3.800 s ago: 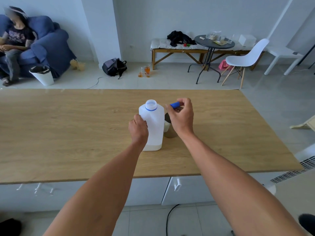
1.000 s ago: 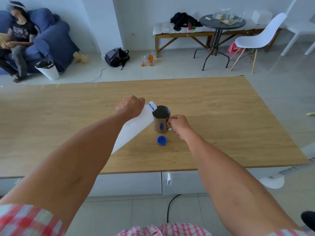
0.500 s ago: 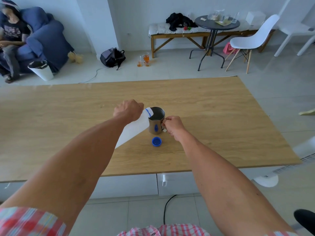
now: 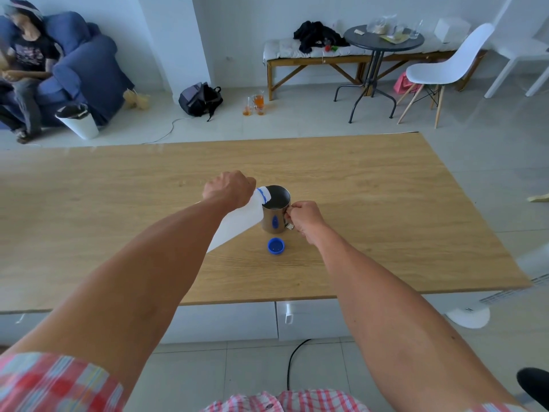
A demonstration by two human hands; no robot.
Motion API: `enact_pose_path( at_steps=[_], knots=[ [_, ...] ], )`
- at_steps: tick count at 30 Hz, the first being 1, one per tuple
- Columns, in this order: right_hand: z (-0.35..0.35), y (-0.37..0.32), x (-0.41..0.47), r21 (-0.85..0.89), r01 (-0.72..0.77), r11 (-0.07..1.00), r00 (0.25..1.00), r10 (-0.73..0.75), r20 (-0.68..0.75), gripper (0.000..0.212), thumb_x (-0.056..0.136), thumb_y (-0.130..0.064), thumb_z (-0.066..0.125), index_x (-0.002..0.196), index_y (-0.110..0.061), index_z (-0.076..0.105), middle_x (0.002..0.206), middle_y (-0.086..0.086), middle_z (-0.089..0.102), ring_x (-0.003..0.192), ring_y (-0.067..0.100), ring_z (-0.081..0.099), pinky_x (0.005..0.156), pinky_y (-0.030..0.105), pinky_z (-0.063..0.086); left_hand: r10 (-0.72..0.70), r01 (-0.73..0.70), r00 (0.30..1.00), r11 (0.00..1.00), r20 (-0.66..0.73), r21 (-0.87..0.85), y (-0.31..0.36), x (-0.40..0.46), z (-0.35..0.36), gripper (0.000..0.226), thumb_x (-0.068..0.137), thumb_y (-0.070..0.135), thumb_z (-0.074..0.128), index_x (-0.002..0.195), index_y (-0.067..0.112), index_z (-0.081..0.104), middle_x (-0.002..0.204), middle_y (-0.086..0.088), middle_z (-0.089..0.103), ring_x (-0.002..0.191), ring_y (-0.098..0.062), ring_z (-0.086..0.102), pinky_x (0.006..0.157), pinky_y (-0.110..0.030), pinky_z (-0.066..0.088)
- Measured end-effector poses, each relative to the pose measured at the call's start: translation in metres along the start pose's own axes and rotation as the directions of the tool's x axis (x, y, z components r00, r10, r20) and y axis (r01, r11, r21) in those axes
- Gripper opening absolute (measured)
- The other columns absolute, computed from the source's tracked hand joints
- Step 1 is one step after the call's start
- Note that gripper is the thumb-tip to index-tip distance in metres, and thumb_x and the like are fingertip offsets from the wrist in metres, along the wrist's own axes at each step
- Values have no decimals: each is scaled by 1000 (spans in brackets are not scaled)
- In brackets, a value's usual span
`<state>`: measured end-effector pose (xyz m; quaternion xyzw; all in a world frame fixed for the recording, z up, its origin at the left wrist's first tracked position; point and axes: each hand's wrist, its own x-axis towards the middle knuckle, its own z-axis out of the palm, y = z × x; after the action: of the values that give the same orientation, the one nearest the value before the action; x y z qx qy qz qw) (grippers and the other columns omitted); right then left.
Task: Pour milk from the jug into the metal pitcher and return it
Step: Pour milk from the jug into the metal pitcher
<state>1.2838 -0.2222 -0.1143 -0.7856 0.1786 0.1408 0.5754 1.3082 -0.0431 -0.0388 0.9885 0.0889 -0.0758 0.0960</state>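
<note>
The white plastic milk jug (image 4: 237,221) is tilted steeply to the right, its blue-ringed mouth over the rim of the metal pitcher (image 4: 274,214). My left hand (image 4: 228,188) grips the jug near its top. The pitcher stands upright on the wooden table (image 4: 386,209), and my right hand (image 4: 304,218) is closed on its handle at the right side. The jug's blue cap (image 4: 276,246) lies on the table just in front of the pitcher. Any stream of milk is too small to make out.
Behind the table lie a tiled floor with a backpack (image 4: 200,99), glasses of orange drink (image 4: 255,105), a bench, a round dark side table (image 4: 383,40) and a white chair (image 4: 445,69). A person sits on a blue sofa (image 4: 83,69) at far left.
Since the cap came off in my right hand, it now lies on the table, my right hand holds the pitcher handle, and the jug has stayed tilted over the pitcher during the last second.
</note>
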Motion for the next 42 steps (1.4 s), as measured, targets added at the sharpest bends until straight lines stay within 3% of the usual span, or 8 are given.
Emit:
enact_pose_path(
  at_steps=[13, 17, 24, 42],
  knots=[
    [1, 3, 5, 4, -12, 1000, 1000, 12, -2, 26, 98, -3, 49, 97, -2, 75, 80, 10, 64, 57, 14, 49, 35, 19, 31, 18, -18, 1000, 999, -2, 35, 3, 4, -1, 36, 101, 38, 37, 99, 14, 64, 89, -7, 61, 87, -31, 62, 72, -36, 41],
    [2, 3, 6, 12, -3, 1000, 1000, 3, 1, 26, 98, -3, 49, 88, -7, 73, 75, 8, 62, 57, 14, 49, 39, 21, 32, 26, -26, 1000, 998, -2, 51, 4, 5, -2, 35, 101, 38, 37, 96, 14, 63, 94, -9, 64, 87, -31, 62, 72, -36, 41],
    [0, 3, 6, 12, -2, 1000, 1000, 2, 1, 22, 97, -2, 48, 88, -8, 68, 73, 7, 58, 52, 14, 42, 30, 13, 25, 28, -28, 1000, 998, 9, 52, 5, 5, -2, 32, 100, 36, 38, 94, 14, 62, 85, -6, 58, 86, -30, 61, 72, -36, 40],
    [3, 6, 9, 5, 12, 1000, 1000, -12, 2, 22, 97, -4, 48, 90, -9, 69, 81, 11, 61, 60, 15, 49, 36, 18, 31, 42, -43, 999, 996, 11, 78, 7, 5, -3, 33, 102, 37, 37, 90, 14, 59, 89, -8, 60, 87, -30, 61, 73, -37, 42]
  ],
)
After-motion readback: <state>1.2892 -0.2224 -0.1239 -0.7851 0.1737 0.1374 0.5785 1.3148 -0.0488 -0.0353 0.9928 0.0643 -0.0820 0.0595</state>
